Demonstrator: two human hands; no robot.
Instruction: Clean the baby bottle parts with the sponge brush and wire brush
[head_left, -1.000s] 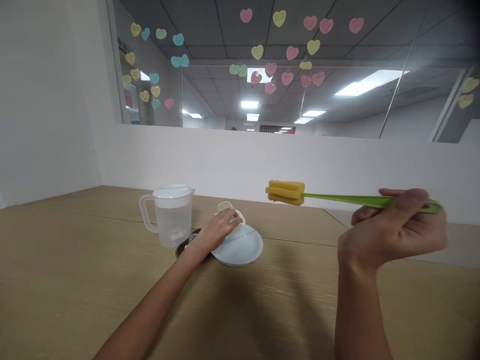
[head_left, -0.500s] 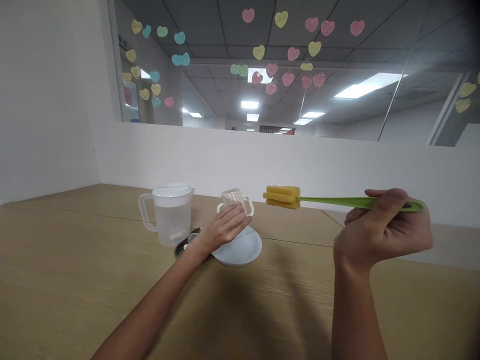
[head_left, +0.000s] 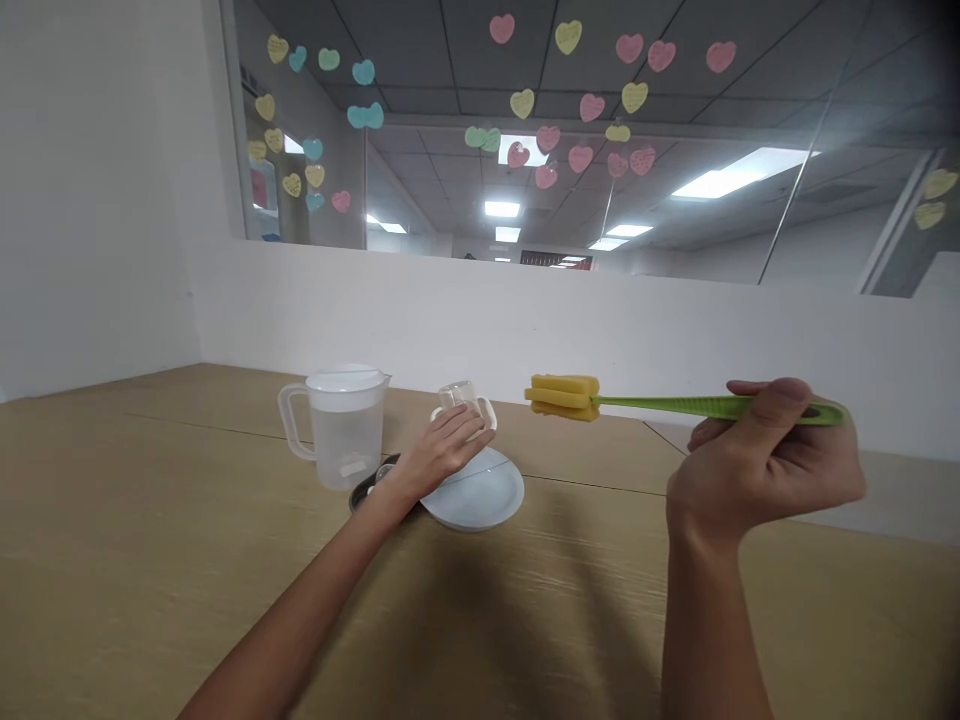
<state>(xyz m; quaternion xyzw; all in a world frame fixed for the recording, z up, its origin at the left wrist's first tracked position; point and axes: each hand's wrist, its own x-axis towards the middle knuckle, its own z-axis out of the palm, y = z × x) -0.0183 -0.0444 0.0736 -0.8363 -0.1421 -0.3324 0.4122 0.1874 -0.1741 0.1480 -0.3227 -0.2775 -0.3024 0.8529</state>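
My left hand [head_left: 444,450] is closed around a clear two-handled cup [head_left: 456,395], tilted above a pale blue-white plate [head_left: 484,495]. The fingers cover the cup's front, and a cream handle shows on either side. On the right, my right hand [head_left: 765,465] grips the end of a sponge brush [head_left: 675,405] with a green handle. Its yellow sponge head points left, level in the air and apart from the cup. A dark round dish [head_left: 362,495] holding small items lies partly hidden behind my left wrist.
A translucent lidded pitcher [head_left: 349,435] stands left of the plate, its handle facing left. The wooden table [head_left: 187,560] runs back to a white wall [head_left: 600,330]. Above it is a window with heart-shaped sticky notes.
My left hand has moved slightly left with the cup. My right hand and the sponge brush have stayed nearly still. The view has shifted a little.
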